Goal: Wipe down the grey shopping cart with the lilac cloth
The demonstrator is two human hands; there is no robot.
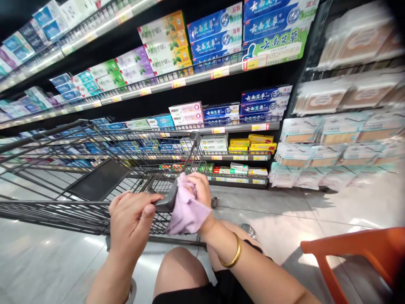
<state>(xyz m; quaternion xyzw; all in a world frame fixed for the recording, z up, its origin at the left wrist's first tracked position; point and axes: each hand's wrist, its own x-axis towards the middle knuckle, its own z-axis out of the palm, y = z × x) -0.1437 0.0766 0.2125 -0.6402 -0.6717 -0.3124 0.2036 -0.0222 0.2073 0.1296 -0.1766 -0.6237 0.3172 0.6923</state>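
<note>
A dark wire shopping cart (91, 207) stands in front of me, with a grey plastic corner piece (167, 202) at its near end. My left hand (131, 219) is closed on the cart's rim, just left of that corner piece, with its index finger reaching onto it. In my right hand (201, 190) is a light purple cloth (186, 213), bunched against the right side of the corner piece and hanging below it. The cloth hides part of the cart's edge. A gold bangle (234, 253) circles my right wrist.
Shelves (205, 76) of boxed toothpaste run behind the cart. Packaged goods hang on a rack (311, 71) at the right. An orange plastic chair or stool (357, 242) stands at the lower right. My knees are below the cart's near end.
</note>
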